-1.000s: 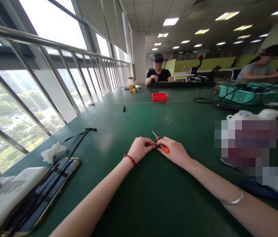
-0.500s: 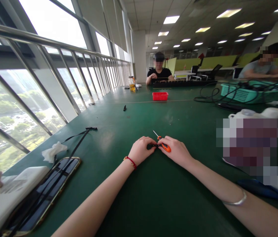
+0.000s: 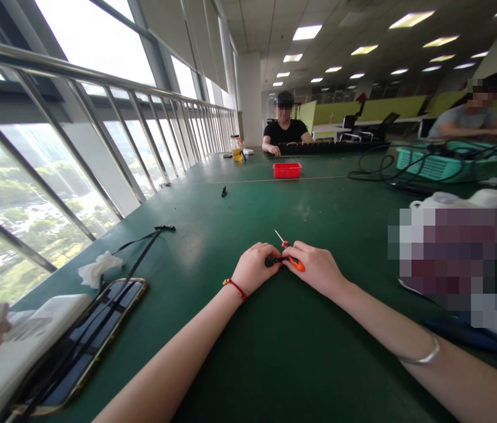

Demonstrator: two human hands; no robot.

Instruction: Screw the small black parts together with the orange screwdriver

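My left hand is closed on a small black part, whose kind I cannot make out. The fingers of my right hand wrap round a screwdriver with an orange and black handle. Its thin metal shaft points away from me, up and to the left. My right fingertips also meet the near end of the black part, so the two hands almost touch above the green table. How much of the part lies inside my fingers is hidden.
A phone with black straps across it lies at left, beside crumpled tissue. Farther off are a small black piece and a red tray. A teal basket with cables stands at right. A person sits opposite.
My hands keep nearly the same place and hold; the black part is turned slightly between them. Across the table, the other person's raised hand has come down to the tabletop.
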